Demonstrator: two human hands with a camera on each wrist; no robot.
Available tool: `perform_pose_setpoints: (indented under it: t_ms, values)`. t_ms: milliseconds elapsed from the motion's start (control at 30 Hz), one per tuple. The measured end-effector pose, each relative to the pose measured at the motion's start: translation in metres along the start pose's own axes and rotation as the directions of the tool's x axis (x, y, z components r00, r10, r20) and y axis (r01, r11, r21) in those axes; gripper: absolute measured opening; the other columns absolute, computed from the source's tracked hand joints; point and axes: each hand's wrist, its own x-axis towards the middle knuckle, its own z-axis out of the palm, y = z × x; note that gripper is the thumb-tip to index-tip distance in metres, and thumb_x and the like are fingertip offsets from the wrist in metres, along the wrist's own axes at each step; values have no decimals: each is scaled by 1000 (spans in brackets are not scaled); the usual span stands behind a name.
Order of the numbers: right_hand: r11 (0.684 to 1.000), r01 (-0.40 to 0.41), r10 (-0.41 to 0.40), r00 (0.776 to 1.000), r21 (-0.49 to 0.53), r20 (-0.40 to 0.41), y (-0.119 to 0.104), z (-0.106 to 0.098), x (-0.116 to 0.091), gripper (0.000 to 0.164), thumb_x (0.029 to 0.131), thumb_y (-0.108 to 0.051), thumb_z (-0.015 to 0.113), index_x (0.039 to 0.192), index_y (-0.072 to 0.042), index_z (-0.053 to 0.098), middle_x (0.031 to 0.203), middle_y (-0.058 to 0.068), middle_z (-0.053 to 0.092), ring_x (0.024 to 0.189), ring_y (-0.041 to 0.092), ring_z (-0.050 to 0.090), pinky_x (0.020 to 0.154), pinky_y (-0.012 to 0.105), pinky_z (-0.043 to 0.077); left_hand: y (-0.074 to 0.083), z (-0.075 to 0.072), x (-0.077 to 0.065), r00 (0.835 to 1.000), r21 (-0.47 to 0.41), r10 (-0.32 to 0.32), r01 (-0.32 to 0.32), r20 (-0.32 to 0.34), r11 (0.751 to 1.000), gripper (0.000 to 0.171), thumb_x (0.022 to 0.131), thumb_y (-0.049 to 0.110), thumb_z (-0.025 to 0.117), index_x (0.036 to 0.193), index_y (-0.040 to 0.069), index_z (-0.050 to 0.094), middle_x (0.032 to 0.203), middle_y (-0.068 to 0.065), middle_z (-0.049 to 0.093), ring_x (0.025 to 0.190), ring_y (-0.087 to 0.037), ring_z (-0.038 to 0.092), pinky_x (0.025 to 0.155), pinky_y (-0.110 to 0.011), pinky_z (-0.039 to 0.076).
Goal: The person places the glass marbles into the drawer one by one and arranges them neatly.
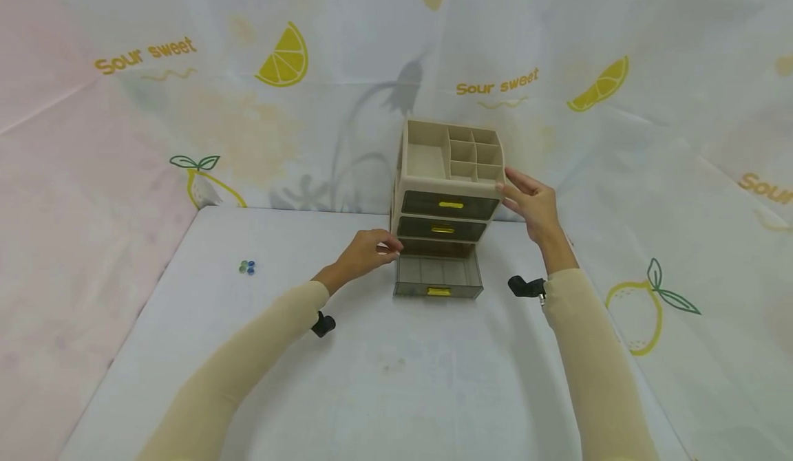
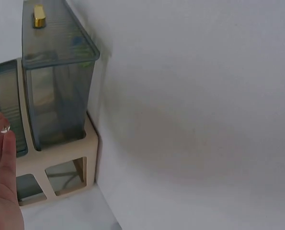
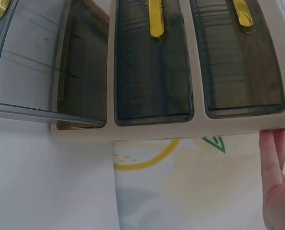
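A cream desktop drawer organizer (image 1: 453, 184) stands at the back of the table, its lowest smoky drawer (image 1: 438, 275) pulled out. Beside that drawer's left edge is my left hand (image 1: 365, 251). In the left wrist view, its thumb and fingertips pinch a small clear glass marble (image 2: 5, 128), partly hidden by the fingers. My right hand (image 1: 534, 206) rests against the organizer's upper right side. The right wrist view shows straight fingers (image 3: 270, 158) touching the side wall. The two upper drawers (image 1: 451, 205) are closed and have gold handles.
Several small blue and green marbles (image 1: 247, 267) lie together on the white table (image 1: 372, 392), left of the organizer. Open compartments (image 1: 427, 158) form the organizer's top. A lemon-patterned cloth (image 1: 359, 48) hangs close behind it.
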Motion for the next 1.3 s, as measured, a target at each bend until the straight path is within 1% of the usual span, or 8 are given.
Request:
perform_pose_setpoints:
  t_ms: [100,200,433,567,733,933,1167,1300]
  values:
    - [1000,-1,1,1000,21,7,0,0,0,54,86,-9,75,136,-1,55,140,14,53,106,13,64,81,24,55,1,7,3,1000,-31,16,-16,5,999,17,83,-5,73,99,-5,70,98,-9,70,91,-20,66,79,-23,55]
    - [999,1,-1,1000,32,9,0,0,-1,54,86,-8,75,136,-1,55,140,15,53,106,13,64,81,24,55,2,12,7,1000,-40,13,-12,17,999,19,82,-6,74,100,-5,70,98,-9,70,91,-19,66,79,-23,55]
    - [1000,3,-3,1000,-10,7,0,-2,-1,56,86,-12,76,137,-2,55,141,14,51,110,15,63,83,25,54,8,24,16,998,38,7,-10,69,999,19,84,-1,73,103,0,70,99,-6,69,89,-16,65,79,-23,54]
    - [1000,0,0,1000,9,3,1,-3,-1,56,85,-11,77,136,-1,55,141,14,52,106,14,64,82,25,54,8,35,21,993,67,2,-11,120,998,18,85,-1,73,103,2,71,99,-4,69,89,-15,65,77,-22,53]
    - [999,4,-5,1000,50,14,1,-4,-1,57,85,-7,76,136,2,54,142,17,50,103,12,65,82,25,54,10,50,29,977,110,11,-35,211,993,18,85,0,73,103,-1,71,100,-5,69,90,-15,65,77,-20,53]
    - [1000,10,-11,1000,21,20,1,-2,0,55,85,-8,76,136,1,55,142,16,51,107,14,64,83,26,54,15,64,37,949,102,-15,-18,314,995,19,86,1,72,105,-1,70,102,-6,68,92,-16,66,78,-19,52]
    - [1000,9,-9,1000,4,28,0,-1,1,55,86,-11,76,136,-2,56,142,13,52,111,17,62,83,26,54,10,72,39,928,139,-62,11,368,990,20,89,4,71,108,3,70,105,-4,69,96,-14,65,81,-18,51]
    - [1000,-1,1,1000,-17,20,-1,-3,1,55,85,-13,77,136,-3,56,141,13,52,111,19,62,83,26,54,9,73,39,907,134,-68,13,415,991,19,88,2,70,107,4,71,104,-4,70,95,-14,66,80,-18,51]
